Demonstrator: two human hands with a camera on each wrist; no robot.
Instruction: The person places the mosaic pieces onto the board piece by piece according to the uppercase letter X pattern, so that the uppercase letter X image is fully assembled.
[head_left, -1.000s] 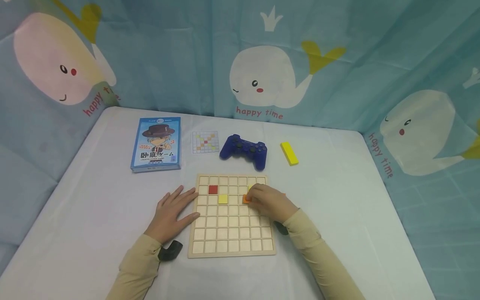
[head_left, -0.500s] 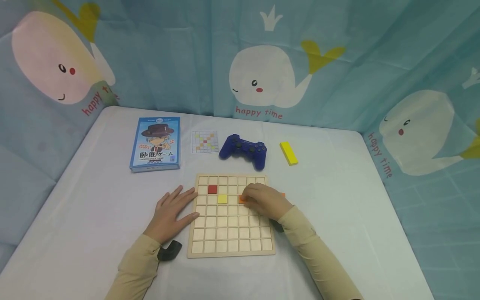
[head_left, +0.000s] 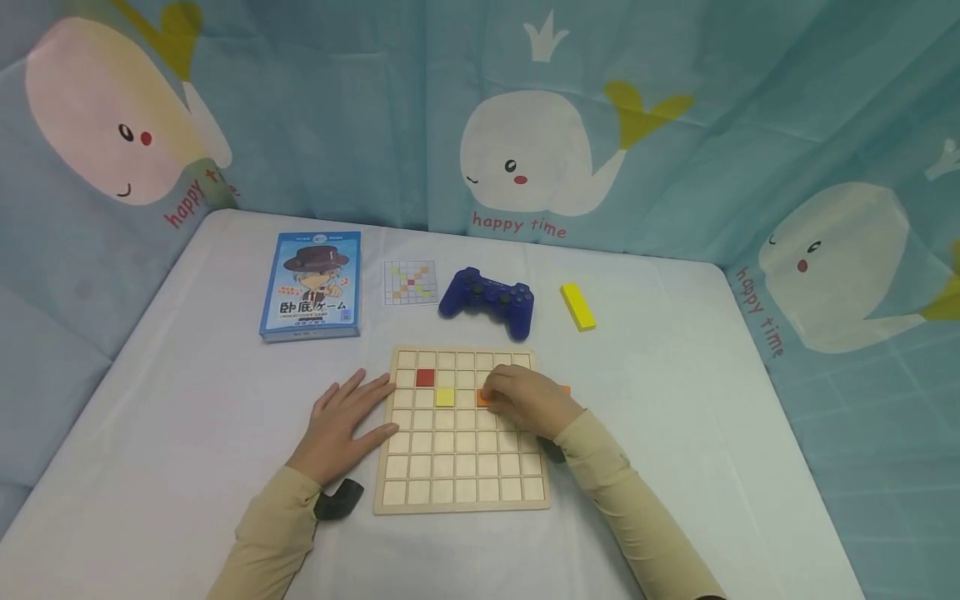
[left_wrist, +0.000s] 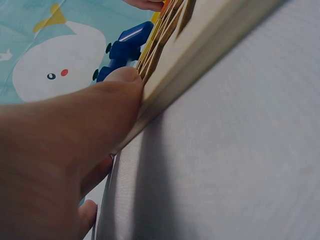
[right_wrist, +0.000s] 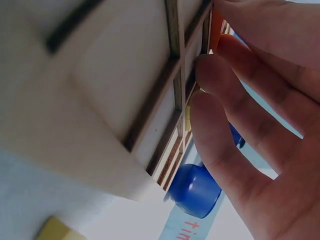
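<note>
Pinching an orange tile (head_left: 486, 399), the right hand (head_left: 528, 402) curls over the board (head_left: 461, 483); left hand (head_left: 347, 423) lies flat.

Board (head_left: 461, 467): pale wood grid. Tiles on it: red (head_left: 425, 377), yellow (head_left: 446, 397), orange (head_left: 484, 399). Gamepad (head_left: 487, 297): dark blue. Block (head_left: 578, 306): yellow. Box (head_left: 312, 286): blue, cartoon figure in brown hat. Cloth (head_left: 187, 400): white. Curtain (head_left: 360, 108): teal, white whales, red "happy time". Sleeves (head_left: 645, 517): beige.
</note>
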